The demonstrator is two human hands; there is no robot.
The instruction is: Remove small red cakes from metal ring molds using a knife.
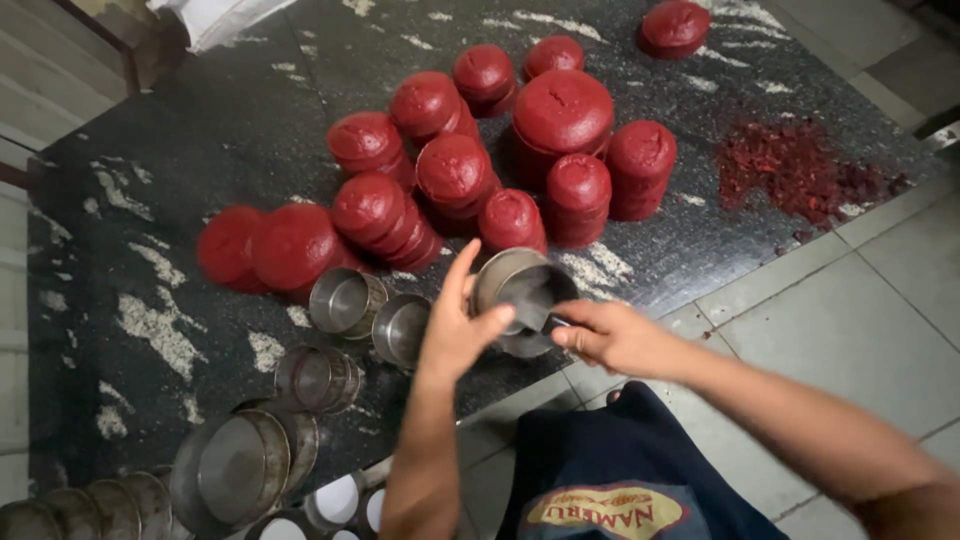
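Workshop floor: moulded red cakes (455,170), metal tins (345,300).

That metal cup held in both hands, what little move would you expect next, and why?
Probably tipping the metal cup mouth down onto the dark sheet, beside the red moulded cakes. The left hand steadies its rim, the right hand works a small tool inside it, and empty cups lie nearby. Whether it is full is unclear.

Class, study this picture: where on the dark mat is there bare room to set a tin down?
Bare mat lies left of the red moulded cakes. Between cakes and red crumbs is a narrower patch. Crowded: the empty tins beside the hands.
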